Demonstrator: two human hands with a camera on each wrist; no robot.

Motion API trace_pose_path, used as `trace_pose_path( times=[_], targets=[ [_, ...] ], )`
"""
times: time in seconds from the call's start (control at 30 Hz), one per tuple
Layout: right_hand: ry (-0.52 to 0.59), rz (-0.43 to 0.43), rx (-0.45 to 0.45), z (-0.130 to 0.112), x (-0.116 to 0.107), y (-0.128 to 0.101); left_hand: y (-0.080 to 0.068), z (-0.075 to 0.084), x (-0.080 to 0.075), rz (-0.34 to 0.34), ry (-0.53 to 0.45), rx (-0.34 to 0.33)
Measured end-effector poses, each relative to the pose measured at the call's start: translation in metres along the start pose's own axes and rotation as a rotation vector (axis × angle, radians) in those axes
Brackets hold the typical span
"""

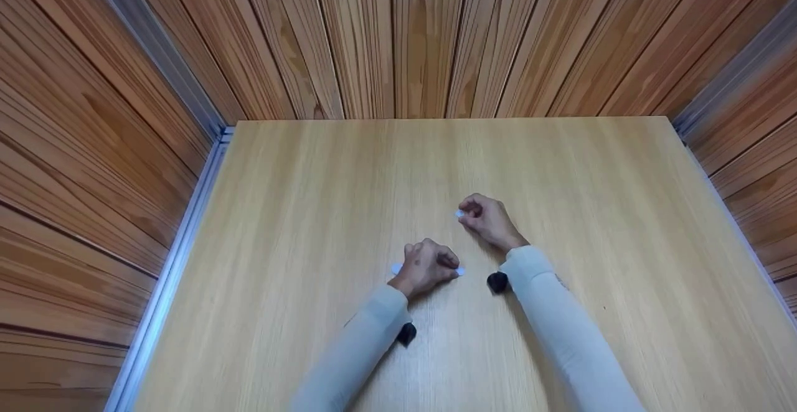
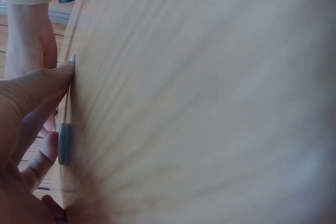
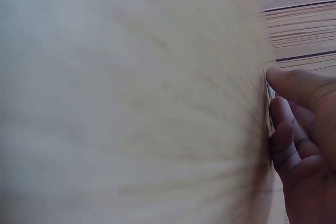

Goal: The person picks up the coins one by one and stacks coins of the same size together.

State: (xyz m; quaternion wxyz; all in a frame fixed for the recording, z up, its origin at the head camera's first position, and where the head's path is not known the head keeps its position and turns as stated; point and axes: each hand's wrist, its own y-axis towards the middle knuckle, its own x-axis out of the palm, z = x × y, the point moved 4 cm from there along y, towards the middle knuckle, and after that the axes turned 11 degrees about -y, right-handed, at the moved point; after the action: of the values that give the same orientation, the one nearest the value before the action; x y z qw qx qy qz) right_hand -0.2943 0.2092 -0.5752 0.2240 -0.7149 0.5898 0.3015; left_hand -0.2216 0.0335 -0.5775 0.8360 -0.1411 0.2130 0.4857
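Note:
Close to the tabletop, my left hand (image 1: 426,267) pinches a small flat white piece (image 1: 460,271) at its thumb and fingertips. The left wrist view shows this piece (image 2: 73,58) thin and edge-on at a fingertip. A second white piece (image 1: 396,268) lies on the table just left of that hand; seen from the left wrist, it is a thicker grey-white slab (image 2: 64,144) with a seam along its edge. Farther forward and to the right, my right hand (image 1: 490,220) holds another small white piece (image 1: 459,213) between thumb and forefinger, mostly hidden by the fingers in the right wrist view.
The light wooden table (image 1: 299,213) runs back to a plank wall (image 1: 423,38), with more plank walls on both sides. A metal rail (image 1: 168,275) follows its left edge. Black wrist devices (image 1: 497,282) hang under both pale sleeves (image 1: 560,312).

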Motion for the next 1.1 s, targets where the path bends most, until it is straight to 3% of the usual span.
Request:
trace_pose_path(
  times=[0.23, 1.1],
  targets=[
    [-0.012, 0.002, 0.053, -0.0003, 0.0006, 0.0033, 0.0002, 0.0003, 0.0002, 0.005, 0.012, -0.005],
    [-0.023, -0.018, 0.035, 0.0001, 0.0005, -0.0004, 0.0003, 0.0010, -0.0004, 0.011, -0.001, 0.000]
  ],
)
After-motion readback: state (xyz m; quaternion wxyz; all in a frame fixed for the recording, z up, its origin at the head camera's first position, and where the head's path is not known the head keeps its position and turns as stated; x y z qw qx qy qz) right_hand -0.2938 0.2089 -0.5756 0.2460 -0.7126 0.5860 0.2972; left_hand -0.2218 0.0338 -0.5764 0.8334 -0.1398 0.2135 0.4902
